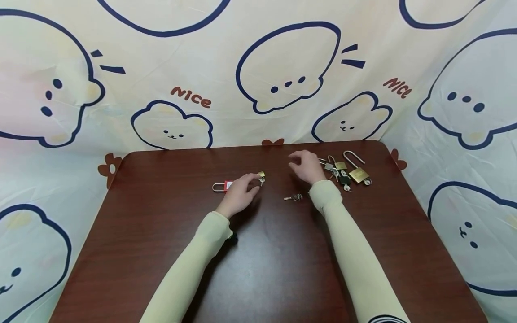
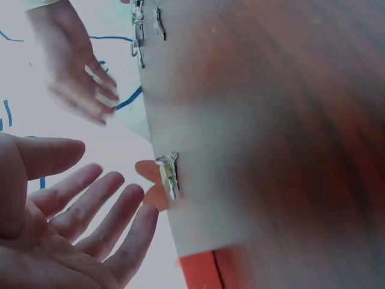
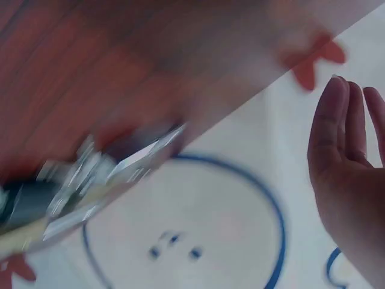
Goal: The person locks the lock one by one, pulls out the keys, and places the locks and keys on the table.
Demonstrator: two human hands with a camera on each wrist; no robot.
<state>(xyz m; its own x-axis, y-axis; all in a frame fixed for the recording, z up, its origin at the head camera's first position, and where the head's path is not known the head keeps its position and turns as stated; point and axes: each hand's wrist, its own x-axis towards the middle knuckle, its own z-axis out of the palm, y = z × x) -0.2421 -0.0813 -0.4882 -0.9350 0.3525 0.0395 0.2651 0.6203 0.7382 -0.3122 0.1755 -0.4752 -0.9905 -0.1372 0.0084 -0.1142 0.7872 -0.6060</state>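
My left hand (image 1: 239, 195) hovers above the table between a red padlock (image 1: 220, 186) and a small brass padlock with keys (image 1: 261, 176). Its fingers are spread and hold nothing in the left wrist view, where the brass padlock (image 2: 167, 176) shows beyond the fingertips and the red one (image 2: 201, 270) at the bottom edge. Over the back right of the table, my right hand (image 1: 305, 167) is raised just left of several padlocks. Its palm is bare and its fingers extended in the right wrist view, with the blurred padlocks (image 3: 78, 186) off to the left.
Brass padlocks (image 1: 358, 175), one with its long shackle open, and a black padlock (image 1: 344, 179) with keys lie at the back right. A small set of keys (image 1: 293, 197) lies between the hands. A patterned curtain (image 1: 226, 121) hangs behind the dark wooden table (image 1: 258, 269).
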